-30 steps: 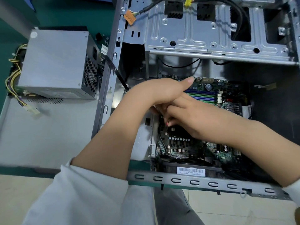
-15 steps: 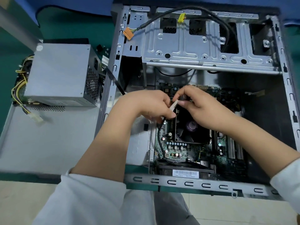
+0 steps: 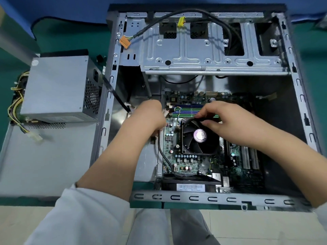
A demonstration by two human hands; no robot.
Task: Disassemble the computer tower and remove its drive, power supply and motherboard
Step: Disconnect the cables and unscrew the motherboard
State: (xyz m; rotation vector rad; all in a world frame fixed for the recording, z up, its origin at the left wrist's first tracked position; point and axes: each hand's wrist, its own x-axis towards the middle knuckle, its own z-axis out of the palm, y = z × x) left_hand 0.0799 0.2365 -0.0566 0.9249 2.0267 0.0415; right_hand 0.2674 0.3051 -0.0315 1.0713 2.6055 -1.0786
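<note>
The open tower case [image 3: 194,198] lies on its side with the green motherboard [image 3: 185,160] inside. A black CPU fan [image 3: 198,137] sits on the board. My left hand [image 3: 150,115] is at the board's left edge, curled round a white connector [image 3: 165,113] on a black cable [image 3: 160,144]. My right hand [image 3: 224,121] pinches the fan's top edge with fingertips and thumb. The grey power supply [image 3: 56,87] stands outside the case on the left. The metal drive cage [image 3: 194,50] at the far end shows no drive.
The power supply rests on the detached side panel [image 3: 44,156], its yellow and black wires [image 3: 15,103] trailing left. A black cable with an orange plug [image 3: 125,42] and a yellow plug [image 3: 182,21] drapes over the drive cage. Green mat lies underneath.
My hands, joined over the board a second ago, have parted. The left moved left holding the white connector; the right now sits at the fan's top edge. The view pulled back.
</note>
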